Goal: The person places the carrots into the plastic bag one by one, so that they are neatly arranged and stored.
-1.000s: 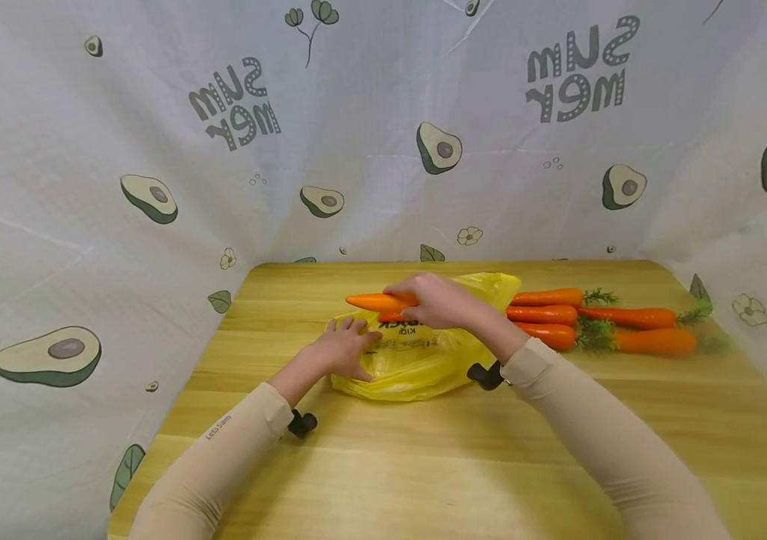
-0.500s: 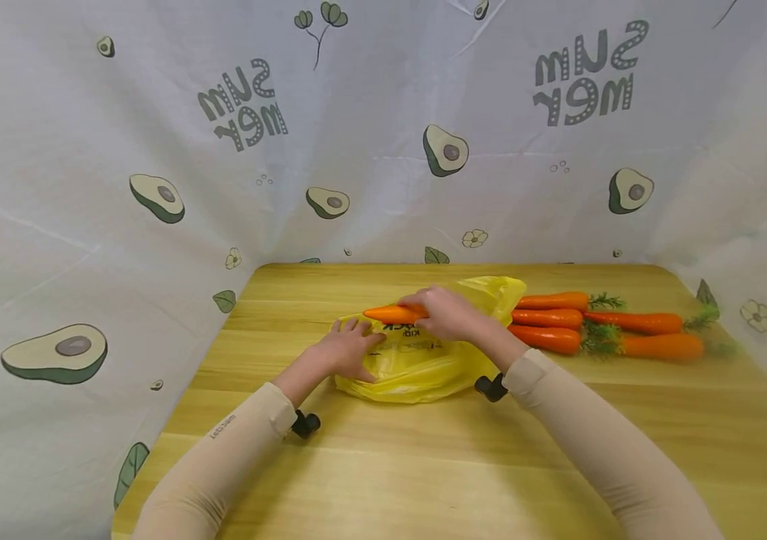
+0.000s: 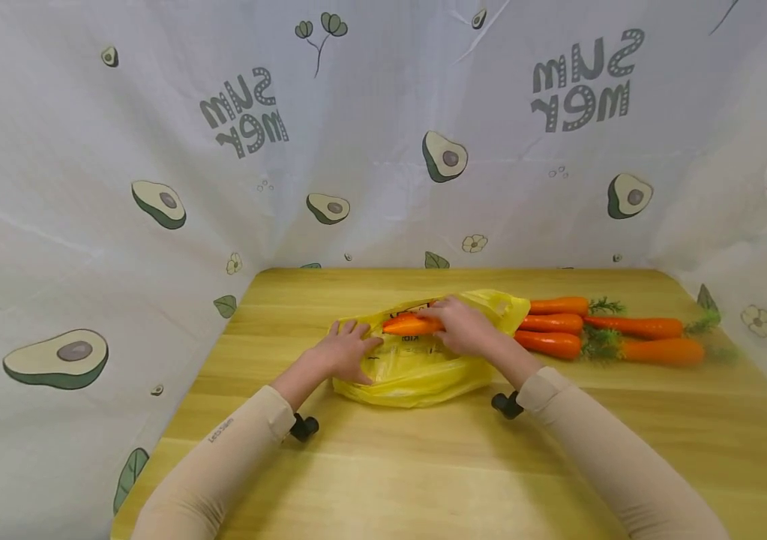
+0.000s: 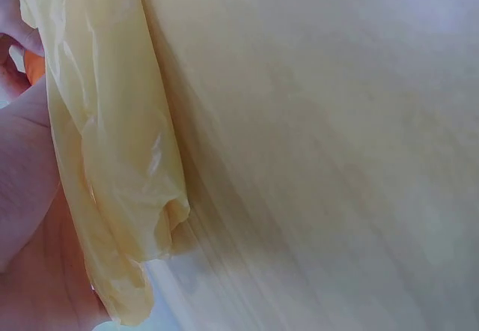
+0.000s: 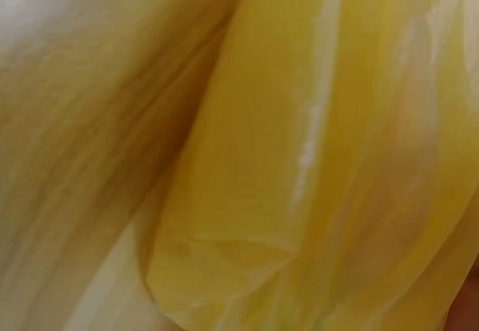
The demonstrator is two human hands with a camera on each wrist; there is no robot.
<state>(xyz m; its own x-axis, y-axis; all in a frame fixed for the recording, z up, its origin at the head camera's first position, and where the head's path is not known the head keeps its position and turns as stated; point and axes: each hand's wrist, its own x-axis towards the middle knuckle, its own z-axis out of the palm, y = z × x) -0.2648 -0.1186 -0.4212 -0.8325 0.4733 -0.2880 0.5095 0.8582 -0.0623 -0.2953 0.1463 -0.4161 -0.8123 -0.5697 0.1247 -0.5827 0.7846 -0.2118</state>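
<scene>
A yellow plastic bag (image 3: 417,382) with dark print lies across the table between both hands. My left hand (image 3: 343,351) rests at the bag's left end with its fingers spread. In the left wrist view, the yellow bag (image 4: 120,144) drapes beside that hand. My right hand (image 3: 462,328) grips an orange carrot (image 3: 410,325) low in the bag, tip pointing left. The rest of this carrot is hidden by the hand. Crumpled yellow plastic (image 5: 247,136) fills much of the right wrist view.
Several orange carrots with green tops lie right of the bag. Three, including a lower carrot (image 3: 552,343), have their left ends hidden behind it. Two more, one a thick carrot (image 3: 663,351), lie farther right. A printed cloth (image 3: 370,157) surrounds the wooden table (image 3: 423,465).
My right hand has moved right and lower with the carrot, which now lies down among the bag's folds. The left hand keeps its place at the bag's left end.
</scene>
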